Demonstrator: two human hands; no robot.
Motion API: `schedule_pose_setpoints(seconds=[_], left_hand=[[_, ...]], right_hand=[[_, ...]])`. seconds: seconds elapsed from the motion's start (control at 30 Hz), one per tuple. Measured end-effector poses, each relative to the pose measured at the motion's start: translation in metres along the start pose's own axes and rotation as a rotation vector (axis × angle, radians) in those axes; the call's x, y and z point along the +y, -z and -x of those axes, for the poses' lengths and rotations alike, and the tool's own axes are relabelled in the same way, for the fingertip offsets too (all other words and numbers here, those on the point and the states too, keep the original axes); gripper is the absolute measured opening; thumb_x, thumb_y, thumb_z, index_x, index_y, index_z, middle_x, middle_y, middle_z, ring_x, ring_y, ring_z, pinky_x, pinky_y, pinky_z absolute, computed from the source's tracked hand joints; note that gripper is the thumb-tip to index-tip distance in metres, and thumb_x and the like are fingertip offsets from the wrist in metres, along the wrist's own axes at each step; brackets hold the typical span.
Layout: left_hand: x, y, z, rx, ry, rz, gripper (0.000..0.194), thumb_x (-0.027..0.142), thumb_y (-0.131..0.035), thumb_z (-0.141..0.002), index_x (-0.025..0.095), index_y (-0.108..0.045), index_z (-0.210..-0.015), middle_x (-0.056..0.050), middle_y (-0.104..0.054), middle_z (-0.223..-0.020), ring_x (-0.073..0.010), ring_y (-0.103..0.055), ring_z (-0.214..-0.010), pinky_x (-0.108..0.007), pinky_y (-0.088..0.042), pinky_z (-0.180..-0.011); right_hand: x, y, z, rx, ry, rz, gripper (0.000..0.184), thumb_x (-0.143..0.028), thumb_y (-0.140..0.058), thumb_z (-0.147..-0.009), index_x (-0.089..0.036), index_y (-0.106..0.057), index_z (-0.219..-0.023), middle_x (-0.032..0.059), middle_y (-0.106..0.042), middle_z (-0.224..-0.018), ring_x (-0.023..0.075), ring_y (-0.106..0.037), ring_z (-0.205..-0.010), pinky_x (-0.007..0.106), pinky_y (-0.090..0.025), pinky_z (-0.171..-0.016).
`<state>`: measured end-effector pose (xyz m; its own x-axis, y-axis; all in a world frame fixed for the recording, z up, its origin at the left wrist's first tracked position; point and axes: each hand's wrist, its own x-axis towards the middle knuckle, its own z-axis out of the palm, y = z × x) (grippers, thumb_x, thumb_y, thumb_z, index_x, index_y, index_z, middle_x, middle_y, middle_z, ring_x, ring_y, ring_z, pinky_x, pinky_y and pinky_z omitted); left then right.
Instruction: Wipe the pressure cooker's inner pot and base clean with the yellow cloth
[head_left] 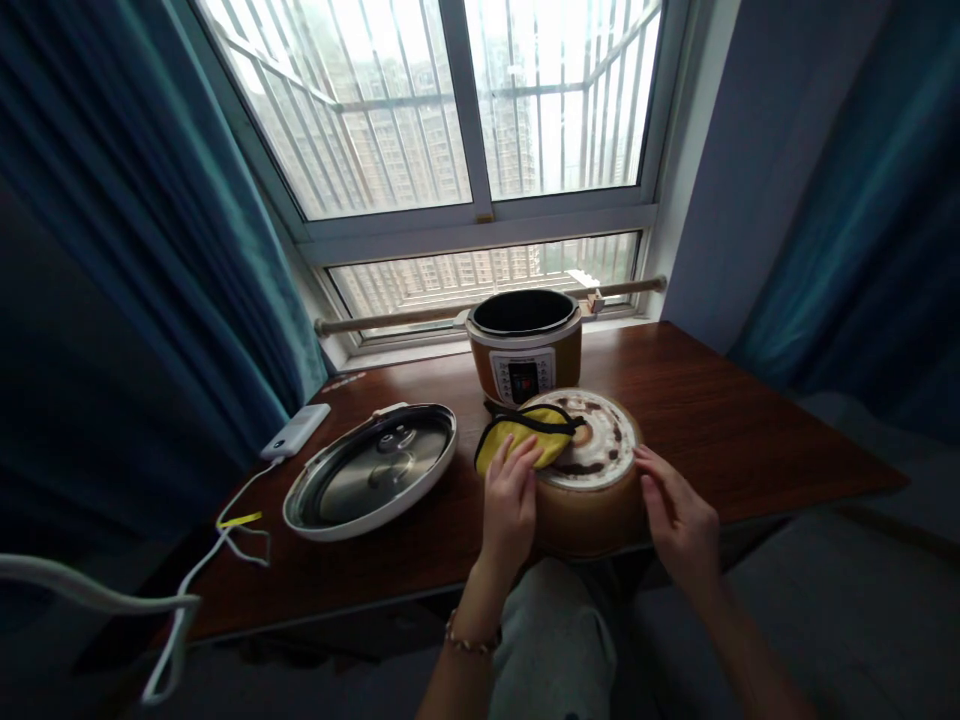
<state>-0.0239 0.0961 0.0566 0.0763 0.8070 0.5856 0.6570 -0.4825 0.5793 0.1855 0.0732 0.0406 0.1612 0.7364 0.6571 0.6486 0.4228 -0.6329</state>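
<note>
My left hand (511, 495) presses a yellow cloth with black edging (525, 432) against the left side of an upside-down pot's base. The pot (589, 520) is golden brown outside, and its pale round bottom carries dark brown stains. At the pot's right edge, my right hand (684, 520) grips the side with its fingertips at the rim of the bottom. Just behind stands a gold and white electric cooker (525, 345), uncovered, with a dark interior and a control panel in front.
A round cooker lid (375, 470) lies with its metal inside up on the left of the wooden table (712, 420). Farther left sits a white power strip (296, 432) with a white cable (206, 570). A barred window (480, 200) is behind, with blue curtains (172, 200) beside it.
</note>
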Motion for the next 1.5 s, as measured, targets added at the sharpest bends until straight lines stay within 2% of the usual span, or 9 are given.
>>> schedule_pose_setpoints(seconds=[0.17,0.43,0.53,0.63,0.8,0.93,1.07,1.33,1.5], left_hand=[[-0.001,-0.01,0.01,0.068,0.042,0.046,0.036,0.013,-0.033,-0.09,0.021,-0.053,-0.119,-0.005,-0.048,-0.133,-0.021,-0.022,-0.135,-0.05,-0.024,-0.108],[0.038,-0.025,0.042,-0.037,-0.237,-0.215,0.043,0.011,-0.038,-0.085,0.022,-0.05,-0.125,-0.005,-0.049,-0.133,-0.0273,-0.018,-0.135,-0.057,-0.015,-0.107],[0.033,-0.026,0.044,-0.008,-0.353,-0.224,0.042,0.013,-0.038,-0.085,0.021,-0.05,-0.124,-0.005,-0.052,-0.13,-0.0273,-0.02,-0.135,-0.055,-0.011,-0.108],[0.018,-0.016,0.03,-0.116,-0.439,-0.204,0.042,0.013,-0.038,-0.085,0.021,-0.049,-0.125,-0.004,-0.052,-0.13,-0.0251,-0.023,-0.134,-0.054,-0.009,-0.109],[-0.01,0.003,-0.031,-0.293,-0.127,-0.064,0.033,0.016,-0.036,-0.089,0.022,-0.058,-0.112,-0.003,-0.053,-0.129,-0.0205,-0.03,-0.131,-0.052,-0.015,-0.108],[-0.039,-0.005,-0.091,-0.46,-0.012,0.306,0.025,0.021,-0.051,-0.081,0.023,-0.067,-0.1,-0.003,-0.051,-0.131,-0.0225,-0.033,-0.129,-0.045,-0.016,-0.109],[-0.062,-0.019,-0.121,-0.414,0.274,0.726,0.024,0.027,-0.064,-0.071,0.017,-0.07,-0.091,-0.008,-0.054,-0.127,-0.0263,-0.046,-0.119,-0.041,-0.026,-0.105],[-0.076,-0.027,-0.092,-0.104,0.491,0.785,0.04,0.039,-0.054,-0.076,0.012,-0.062,-0.105,-0.009,-0.067,-0.097,-0.0234,-0.06,-0.092,-0.039,-0.043,-0.088],[-0.045,-0.02,-0.048,0.077,0.517,0.711,0.034,0.031,-0.05,-0.081,0.015,-0.06,-0.11,-0.009,-0.057,-0.121,-0.0227,-0.047,-0.117,-0.039,-0.03,-0.103]], right_hand=[[0.016,-0.031,0.004,-0.028,0.275,-0.028,0.039,-0.014,-0.041,-0.085,-0.019,-0.053,-0.122,0.0078,-0.052,-0.129,0.0222,-0.043,-0.124,0.046,-0.033,-0.104],[0.025,-0.042,0.014,0.161,0.234,-0.041,0.03,-0.013,-0.045,-0.082,-0.018,-0.064,-0.104,0.0083,-0.066,-0.107,0.0229,-0.056,-0.11,0.046,-0.041,-0.098],[0.028,-0.044,0.015,0.177,0.202,-0.049,0.026,-0.015,-0.046,-0.081,-0.018,-0.067,-0.097,0.0086,-0.068,-0.101,0.0233,-0.059,-0.105,0.046,-0.043,-0.096],[0.028,-0.044,0.015,0.167,0.229,-0.079,0.028,-0.014,-0.046,-0.081,-0.018,-0.066,-0.1,0.0083,-0.068,-0.103,0.0224,-0.059,-0.105,0.046,-0.042,-0.098],[0.021,-0.042,0.011,0.102,0.228,-0.138,0.035,-0.01,-0.042,-0.083,-0.02,-0.061,-0.111,0.0074,-0.062,-0.115,0.0223,-0.053,-0.113,0.048,-0.038,-0.1],[0.019,-0.043,0.009,0.13,0.239,-0.152,0.036,-0.01,-0.041,-0.083,-0.02,-0.06,-0.111,0.0069,-0.063,-0.114,0.0223,-0.054,-0.112,0.049,-0.038,-0.099],[0.021,-0.044,0.01,0.133,0.258,-0.152,0.037,-0.007,-0.042,-0.082,-0.019,-0.06,-0.111,0.0073,-0.063,-0.114,0.0229,-0.054,-0.112,0.051,-0.038,-0.098],[0.02,-0.046,0.009,0.152,0.27,-0.141,0.039,-0.005,-0.041,-0.081,-0.019,-0.058,-0.113,0.008,-0.062,-0.114,0.0236,-0.053,-0.113,0.052,-0.037,-0.098],[0.02,-0.047,0.011,0.162,0.262,-0.137,0.038,-0.006,-0.04,-0.082,-0.02,-0.059,-0.113,0.0077,-0.062,-0.113,0.0231,-0.053,-0.113,0.052,-0.037,-0.099]])
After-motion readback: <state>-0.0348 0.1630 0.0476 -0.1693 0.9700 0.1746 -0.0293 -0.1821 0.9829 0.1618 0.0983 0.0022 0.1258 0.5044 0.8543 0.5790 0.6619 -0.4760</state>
